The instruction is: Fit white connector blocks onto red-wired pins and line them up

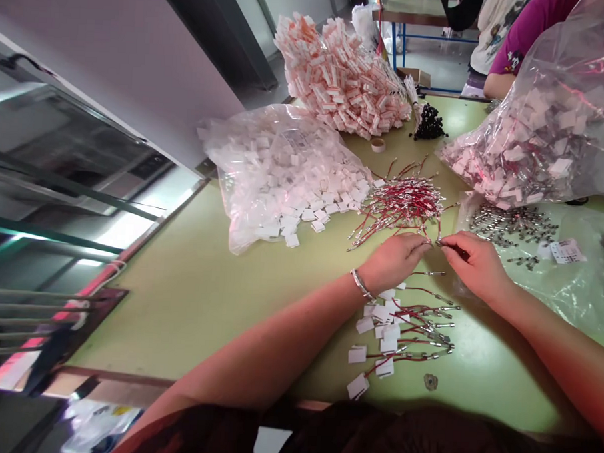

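My left hand [398, 261] and my right hand [475, 261] meet fingertip to fingertip over the table, both closed in a pinch. A short red wire [439, 227] with a silvery end rises at my right fingertips. What my left fingers pinch is too small to make out. Just beyond lies a heap of red wires [406, 198] with metal terminals. Nearer to me, several red wires [417, 340] with white plastic housings [390, 338] on one end and metal ends on the other lie in a loose row. Loose metal parts [515, 224] are spread on clear plastic right of my hands.
A bag of white housings [284, 172] spills open at left. Behind it stands a pile of pink-and-white pieces [343, 81], near a tape roll [378, 145] and black-tipped wires [429, 122]. Another full clear bag [541, 130] stands at right, before a person's purple sleeve [528, 36].
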The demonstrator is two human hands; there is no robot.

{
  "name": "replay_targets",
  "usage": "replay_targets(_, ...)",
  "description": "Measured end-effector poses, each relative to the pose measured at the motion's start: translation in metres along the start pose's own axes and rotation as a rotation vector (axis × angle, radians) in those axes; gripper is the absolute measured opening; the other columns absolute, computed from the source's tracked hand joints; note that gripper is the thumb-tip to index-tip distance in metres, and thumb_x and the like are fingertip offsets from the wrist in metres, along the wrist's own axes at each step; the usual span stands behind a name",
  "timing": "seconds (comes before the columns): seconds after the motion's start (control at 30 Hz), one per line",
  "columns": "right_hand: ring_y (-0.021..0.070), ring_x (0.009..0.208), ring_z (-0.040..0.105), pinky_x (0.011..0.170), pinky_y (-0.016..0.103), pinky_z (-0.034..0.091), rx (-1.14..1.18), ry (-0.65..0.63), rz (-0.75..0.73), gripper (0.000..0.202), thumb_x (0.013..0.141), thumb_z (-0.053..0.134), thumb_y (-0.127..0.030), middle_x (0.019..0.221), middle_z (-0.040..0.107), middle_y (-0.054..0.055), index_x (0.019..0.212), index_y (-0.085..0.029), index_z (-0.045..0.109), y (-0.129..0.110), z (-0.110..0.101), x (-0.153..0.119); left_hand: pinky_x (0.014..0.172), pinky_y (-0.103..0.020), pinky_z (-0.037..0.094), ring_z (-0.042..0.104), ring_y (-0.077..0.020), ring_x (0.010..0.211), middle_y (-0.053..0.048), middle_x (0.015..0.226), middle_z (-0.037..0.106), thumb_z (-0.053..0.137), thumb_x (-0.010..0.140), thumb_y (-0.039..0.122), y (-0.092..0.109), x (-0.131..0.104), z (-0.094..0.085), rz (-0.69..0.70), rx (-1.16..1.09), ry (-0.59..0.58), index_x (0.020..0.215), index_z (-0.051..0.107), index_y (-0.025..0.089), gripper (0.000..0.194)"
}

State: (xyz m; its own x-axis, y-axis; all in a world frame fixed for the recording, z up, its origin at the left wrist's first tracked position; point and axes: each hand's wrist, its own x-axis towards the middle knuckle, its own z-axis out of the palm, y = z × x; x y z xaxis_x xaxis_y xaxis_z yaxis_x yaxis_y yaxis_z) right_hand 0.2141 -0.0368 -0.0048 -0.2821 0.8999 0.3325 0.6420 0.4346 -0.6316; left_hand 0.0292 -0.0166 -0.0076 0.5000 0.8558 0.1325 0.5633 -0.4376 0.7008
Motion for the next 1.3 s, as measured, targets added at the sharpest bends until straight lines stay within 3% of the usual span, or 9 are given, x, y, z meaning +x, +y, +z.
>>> replay_targets(0.37,0.0167,0.076,0.06,0.071,0.031,0.047,0.003,0.009,-0.054,0.019,0.088,0.05,-0.023,0.083,0.066,0.004,0.092,-0.023,0.069,0.001,0.004,-0.003,0.062,-0.027,0.042,0.058,-0.0152,0.07,-0.003,0.08,0.065,0.029,0.098,0.033,0.002,-0.002,-0.004,-0.021,0.26,-0.176,0.093,0.058,0.019,0.032)
replay_targets(0.5,0.0155,0.07,0.059,0.066,0.029,0.046,-0.036,-0.118,-0.062,0.023,0.087,0.049,-0.021,0.078,0.065,0.004,0.089,-0.022,0.072,0.001,-0.003,-0.001,0.058,-0.027,0.04,0.059,-0.0163,0.068,-0.003,0.078,0.065,0.029,0.098,0.034,0.0,-0.004,-0.003,0.024,0.444,-0.209,0.092,0.057,0.019,0.032)
replay_targets(0.7,0.0145,0.063,0.058,0.06,0.027,0.044,-0.073,-0.335,-0.077,0.027,0.084,0.048,-0.017,0.067,0.062,0.001,0.085,-0.024,0.074,-0.003,-0.014,0.001,0.053,-0.027,0.036,0.06,-0.018,0.067,-0.003,0.073,0.063,0.045,0.09,0.021,-0.002,-0.006,0.003,0.205,0.623,-0.308,0.093,0.058,0.021,0.013)
replay_targets(0.83,0.0151,0.065,0.06,0.061,0.028,0.045,-0.077,-0.29,-0.03,0.025,0.084,0.049,-0.018,0.073,0.066,0.003,0.084,-0.023,0.073,-0.004,-0.012,0.002,0.061,-0.028,0.042,0.06,-0.0188,0.074,-0.005,0.079,0.064,0.044,0.092,0.023,0.003,-0.003,-0.005,0.233,0.593,-0.28,0.094,0.06,0.019,0.016)
replay_targets(0.9,0.016,0.069,0.062,0.065,0.029,0.047,-0.094,-0.265,-0.026,0.023,0.085,0.05,-0.02,0.078,0.068,0.004,0.087,-0.022,0.073,-0.002,-0.011,0.001,0.072,-0.03,0.045,0.06,-0.0196,0.085,-0.006,0.088,0.065,0.046,0.092,0.029,0.001,0.0,-0.019,0.265,0.537,-0.191,0.097,0.061,0.019,0.019)
replay_targets(0.97,0.0169,0.072,0.062,0.068,0.031,0.048,-0.163,-0.274,-0.037,0.023,0.087,0.05,-0.023,0.082,0.069,0.005,0.091,-0.022,0.073,0.001,-0.011,-0.001,0.079,-0.033,0.046,0.058,-0.0213,0.09,-0.007,0.093,0.065,0.051,0.09,0.035,-0.006,0.001,-0.035,0.166,0.529,-0.032,0.099,0.062,0.019,0.021)
replay_targets(1.03,0.0181,0.074,0.063,0.068,0.032,0.048,-0.26,-0.31,-0.052,0.023,0.088,0.05,-0.026,0.087,0.069,0.005,0.093,-0.024,0.073,0.003,-0.011,-0.003,0.072,-0.034,0.047,0.058,-0.0229,0.084,-0.009,0.087,0.064,0.056,0.085,0.034,-0.017,0.001,-0.049,-0.104,0.607,0.12,0.091,0.062,0.017,0.02)
replay_targets(1.13,0.019,0.069,0.062,0.064,0.034,0.047,-0.366,-0.308,-0.051,0.024,0.088,0.051,-0.035,0.087,0.07,0.006,0.093,-0.026,0.072,0.003,-0.012,-0.004,0.065,-0.032,0.047,0.058,-0.0222,0.075,-0.01,0.081,0.063,0.061,0.078,0.029,-0.038,-0.001,-0.058,-0.296,0.673,0.055,0.08,0.061,0.015,0.014)
replay_targets(1.3,0.0194,0.073,0.063,0.066,0.033,0.046,-0.338,-0.105,-0.021,0.027,0.09,0.047,-0.036,0.085,0.07,0.005,0.091,-0.025,0.072,0.014,-0.03,0.002,0.067,-0.031,0.048,0.057,-0.0202,0.073,-0.009,0.079,0.061,0.051,0.08,0.021,-0.056,0.0,-0.061,-0.232,0.632,-0.058,0.07,0.059,0.015,0.014)
